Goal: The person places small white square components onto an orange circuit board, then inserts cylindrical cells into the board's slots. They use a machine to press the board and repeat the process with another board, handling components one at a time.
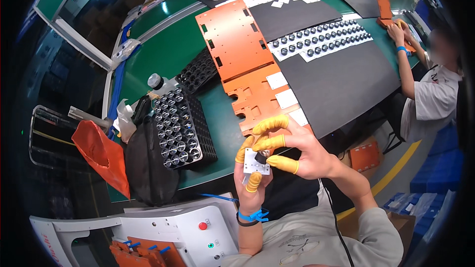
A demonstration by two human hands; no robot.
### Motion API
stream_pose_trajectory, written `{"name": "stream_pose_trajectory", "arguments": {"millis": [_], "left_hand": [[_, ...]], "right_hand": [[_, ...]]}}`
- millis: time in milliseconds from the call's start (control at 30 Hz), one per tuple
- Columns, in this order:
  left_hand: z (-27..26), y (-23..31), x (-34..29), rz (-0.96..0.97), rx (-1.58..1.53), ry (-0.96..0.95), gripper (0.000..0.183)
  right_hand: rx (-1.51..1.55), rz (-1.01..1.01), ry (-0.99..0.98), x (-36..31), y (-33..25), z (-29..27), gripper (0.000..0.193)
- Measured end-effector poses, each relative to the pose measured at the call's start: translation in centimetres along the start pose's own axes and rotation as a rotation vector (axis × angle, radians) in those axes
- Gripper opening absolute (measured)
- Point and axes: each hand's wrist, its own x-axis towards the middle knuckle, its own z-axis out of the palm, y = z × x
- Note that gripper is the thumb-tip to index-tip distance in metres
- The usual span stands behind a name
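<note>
White square plate (251, 163) pinched by left grip (252, 194); right grip (312, 154) clasps its black knob (260, 157).

Yellow finger cots (283, 163), blue wristband (253, 215)

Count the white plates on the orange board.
3 on the orange board, right side: far plate, middle plate, near plate beside the right hand, which may hide more.

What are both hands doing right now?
Left hand: closed, holding the small white plate.
Right hand: closed around the black part on that plate.
</note>
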Motion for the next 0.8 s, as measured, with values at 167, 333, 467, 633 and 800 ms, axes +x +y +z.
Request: {"name": "stream_pose_trajectory", "arguments": {"millis": [167,333,467,633,800], "left_hand": [[-0.1,-2.0,0.0,0.017,0.057,-0.055,0.077],[0.6,-2.4,0.0,0.023,0.119,-0.047,0.067],[1.2,-2.2,0.7,0.225,0.348,0.027,0.075],[1.2,-2.0,0.7,0.325,0.345,0.000,0.073],[0.3,-1.9,0.3,0.311,0.443,-0.007,0.067]], "right_hand": [[-0.040,-0.013,-0.030,-0.7,0.7,-0.9,0.029],[0.100,0.061,-0.024,-1.6,1.6,-0.8,0.028],[-0.092,0.059,0.022,-2.0,1.4,-0.9,0.026],[-0.385,-0.001,0.007,-2.0,0.5,-0.9,0.027],[-0.187,0.100,-0.090,-1.9,1.2,-1.8,0.027]]}}
